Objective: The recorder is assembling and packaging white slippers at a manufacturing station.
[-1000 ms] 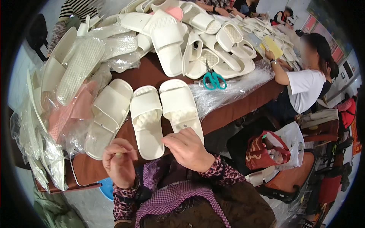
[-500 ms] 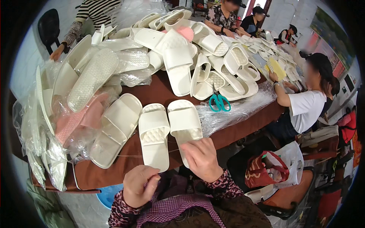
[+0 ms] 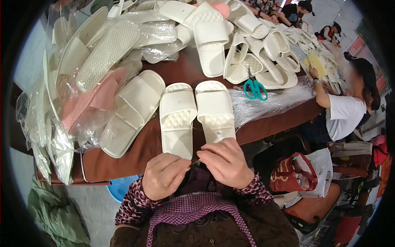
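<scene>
Head view: left hand (image 3: 166,175) fingertips closed, pinching a thin pale strand (image 3: 195,162). Off-white plastic slide slipper (image 3: 177,125) just beyond it on brown cloth-covered table (image 3: 103,164), nearer left hand, long axis pointing away from person. Strand bridges hands crosswise. Matching off-white slipper (image 3: 214,111) near right hand (image 3: 226,162), also pinching strand.

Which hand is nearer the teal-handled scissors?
Right. The right hand is below the teal-handled scissors and slightly left in the picture; the left hand is lower and farther left.
</scene>
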A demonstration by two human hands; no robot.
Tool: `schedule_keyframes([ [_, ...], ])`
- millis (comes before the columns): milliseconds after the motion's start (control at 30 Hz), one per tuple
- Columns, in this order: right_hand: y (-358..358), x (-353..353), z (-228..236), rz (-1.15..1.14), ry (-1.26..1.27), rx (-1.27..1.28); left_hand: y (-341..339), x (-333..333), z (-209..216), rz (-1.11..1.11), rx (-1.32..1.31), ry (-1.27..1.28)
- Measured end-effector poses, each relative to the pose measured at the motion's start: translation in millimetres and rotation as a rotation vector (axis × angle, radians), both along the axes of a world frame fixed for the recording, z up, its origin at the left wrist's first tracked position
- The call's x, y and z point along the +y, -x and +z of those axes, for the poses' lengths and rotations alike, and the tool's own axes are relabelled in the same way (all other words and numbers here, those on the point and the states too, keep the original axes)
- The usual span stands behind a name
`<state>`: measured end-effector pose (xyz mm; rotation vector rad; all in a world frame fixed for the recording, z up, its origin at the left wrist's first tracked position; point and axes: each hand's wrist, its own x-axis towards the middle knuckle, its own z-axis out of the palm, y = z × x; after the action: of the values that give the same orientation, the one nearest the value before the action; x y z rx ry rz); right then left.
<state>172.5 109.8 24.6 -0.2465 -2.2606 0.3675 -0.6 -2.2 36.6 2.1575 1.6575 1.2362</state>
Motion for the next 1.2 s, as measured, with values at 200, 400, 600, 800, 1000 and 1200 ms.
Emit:
schedule_keyframes([
  [200,-15.7,-5.5,-0.1,0.157,0.062,-0.058,14.5,-22.0,-5.3,-0.257,-0.059,0.104],
  [400,-24.3,-12.7,7.9,0.328,0.096,-0.133,16.2,-34.8,-1.6,-0.374,-0.132,0.146],
  [600,-25.2,-13.6,5.2,0.344,0.06,-0.208,14.8,-36.7,2.0,-0.312,-0.057,0.133],
  [800,-28.3,-13.0,3.5,0.357,0.089,-0.256,15.1,-39.5,0.8,-0.273,0.03,0.143],
  [1000,-27.5,-14.9,3.8,0.397,0.089,-0.261,14.1,-39.8,-1.9,-0.263,0.055,0.136],
  [1200,-26.8,-14.2,-4.1,0.425,0.072,-0.335,15.4,-40.2,-3.2,-0.24,0.097,0.183],
])
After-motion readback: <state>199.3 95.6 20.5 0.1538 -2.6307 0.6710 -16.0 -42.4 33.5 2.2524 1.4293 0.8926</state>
